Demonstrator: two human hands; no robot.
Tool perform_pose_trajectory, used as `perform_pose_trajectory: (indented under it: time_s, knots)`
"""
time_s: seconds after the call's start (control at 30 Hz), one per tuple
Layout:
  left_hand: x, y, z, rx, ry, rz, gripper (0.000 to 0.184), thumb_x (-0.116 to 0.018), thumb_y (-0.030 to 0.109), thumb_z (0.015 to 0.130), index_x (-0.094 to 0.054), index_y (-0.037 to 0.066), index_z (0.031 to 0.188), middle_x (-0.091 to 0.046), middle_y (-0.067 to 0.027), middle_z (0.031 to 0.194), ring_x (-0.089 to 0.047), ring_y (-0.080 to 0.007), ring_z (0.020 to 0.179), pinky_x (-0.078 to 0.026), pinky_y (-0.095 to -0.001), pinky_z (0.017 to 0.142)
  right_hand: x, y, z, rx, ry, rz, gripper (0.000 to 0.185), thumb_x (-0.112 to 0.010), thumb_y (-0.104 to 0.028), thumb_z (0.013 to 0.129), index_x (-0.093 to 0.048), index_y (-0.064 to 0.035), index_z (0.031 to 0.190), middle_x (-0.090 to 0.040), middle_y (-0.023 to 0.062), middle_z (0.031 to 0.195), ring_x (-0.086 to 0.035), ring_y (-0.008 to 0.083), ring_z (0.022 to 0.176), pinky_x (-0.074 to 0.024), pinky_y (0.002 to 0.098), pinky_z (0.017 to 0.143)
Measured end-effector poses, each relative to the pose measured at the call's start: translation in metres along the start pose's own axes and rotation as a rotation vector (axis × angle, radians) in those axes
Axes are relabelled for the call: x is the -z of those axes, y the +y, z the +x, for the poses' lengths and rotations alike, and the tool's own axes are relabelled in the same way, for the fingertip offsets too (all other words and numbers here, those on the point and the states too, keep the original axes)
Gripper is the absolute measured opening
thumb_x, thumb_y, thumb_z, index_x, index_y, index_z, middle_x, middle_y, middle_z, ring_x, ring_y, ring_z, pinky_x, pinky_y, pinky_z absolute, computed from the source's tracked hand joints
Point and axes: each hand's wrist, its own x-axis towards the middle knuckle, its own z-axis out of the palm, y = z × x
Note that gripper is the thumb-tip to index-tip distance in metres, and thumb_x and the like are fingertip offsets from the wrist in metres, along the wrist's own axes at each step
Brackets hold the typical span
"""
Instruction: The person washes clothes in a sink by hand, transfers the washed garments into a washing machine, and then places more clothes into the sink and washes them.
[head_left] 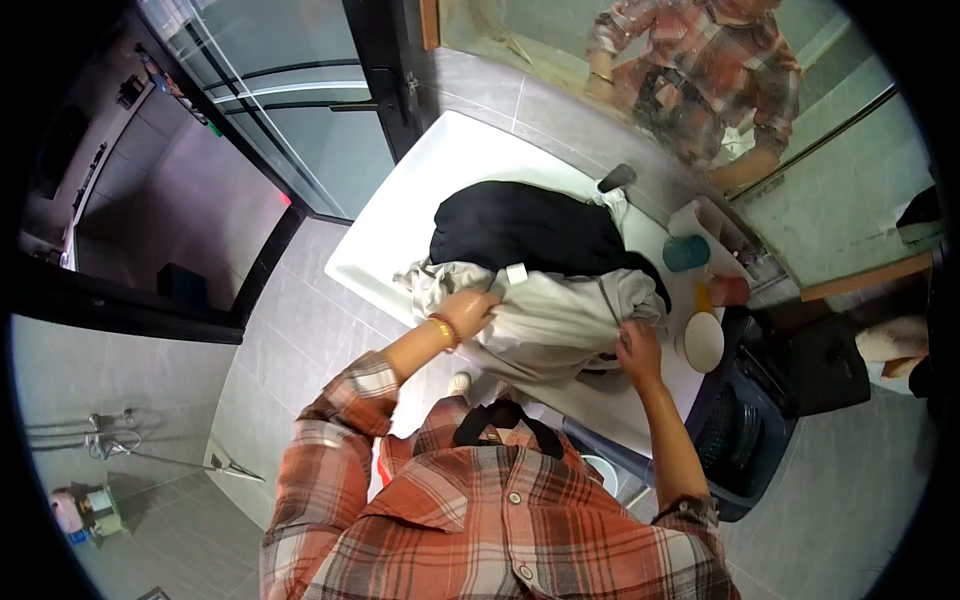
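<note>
A light grey garment (540, 320) with a small white tag lies bunched across the front of the white sink (385, 225). Black cloth (525, 225) is heaped behind it in the basin. My left hand (468, 312), with bracelets at the wrist, is closed on the garment's left part near the tag. On the right, my right hand (638, 350) pinches the garment's edge. Under the fabric the front rim of the sink is partly hidden.
A dark faucet (617, 179) stands at the sink's back. On the right ledge are a teal cup (686, 253), a pink cup (729, 291) and a round white container (702, 342). A dark open-lidded bin (735, 440) stands right of the sink, below a mirror (690, 60).
</note>
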Motion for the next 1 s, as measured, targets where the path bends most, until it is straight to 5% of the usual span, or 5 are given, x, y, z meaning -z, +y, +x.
perform_pose_trajectory:
  time_s: [0.17,0.27,0.5,0.73,1.0]
  knots:
    - [0.013,0.004,-0.034,-0.156,-0.448,0.012,0.016,-0.059,0.021,0.076,-0.060,0.009,0.086,-0.060,-0.0145,0.074,-0.058,-0.0339,0.073,-0.045,-0.0433,0.065,0.009,0.030,-0.103,-0.122,-0.561,0.039,0.010,-0.058,-0.012,0.071,-0.057,-0.0061,0.079,-0.056,0.0118,0.077,-0.053,0.0304,0.074,-0.0418,0.0386,0.065]
    - [0.016,0.006,-0.024,-0.034,-0.656,0.149,0.015,-0.059,0.022,0.077,-0.061,0.009,0.083,-0.059,-0.0126,0.071,-0.058,-0.0333,0.069,-0.045,-0.0428,0.061,0.017,0.009,-0.090,-0.160,-0.325,0.090,0.010,-0.058,-0.014,0.073,-0.058,-0.0053,0.079,-0.055,0.0111,0.071,-0.054,0.0296,0.070,-0.0423,0.0373,0.062]
    - [0.006,0.025,0.033,0.017,0.131,0.091,0.029,-0.060,0.035,0.077,-0.059,0.007,0.086,-0.062,-0.0131,0.076,-0.059,-0.0315,0.073,-0.046,-0.0390,0.061,-0.029,-0.045,0.044,-0.115,0.002,0.349,0.016,-0.057,-0.018,0.077,-0.058,-0.0058,0.087,-0.057,0.0135,0.085,-0.055,0.0322,0.081,-0.0434,0.0390,0.070]
    - [-0.014,0.024,0.055,0.367,0.097,0.147,0.026,-0.058,0.031,0.075,-0.063,0.008,0.087,-0.063,-0.0147,0.082,-0.061,-0.0320,0.078,-0.048,-0.0412,0.066,-0.043,-0.065,0.059,-0.357,-0.478,-0.138,0.047,-0.057,-0.034,0.077,-0.049,-0.0040,0.112,-0.054,0.0164,0.105,-0.056,0.0328,0.094,-0.0462,0.0409,0.078]
    - [0.105,0.116,0.094,0.012,0.247,-0.826,0.019,-0.047,0.024,0.089,-0.052,0.006,0.090,-0.050,0.0044,0.072,-0.047,-0.0049,0.062,-0.041,-0.0202,0.058,-0.011,-0.034,0.065,-0.326,0.150,-0.065,0.039,-0.052,-0.023,0.075,-0.048,-0.0072,0.111,-0.049,0.0153,0.110,-0.054,0.0361,0.090,-0.0446,0.0445,0.074]
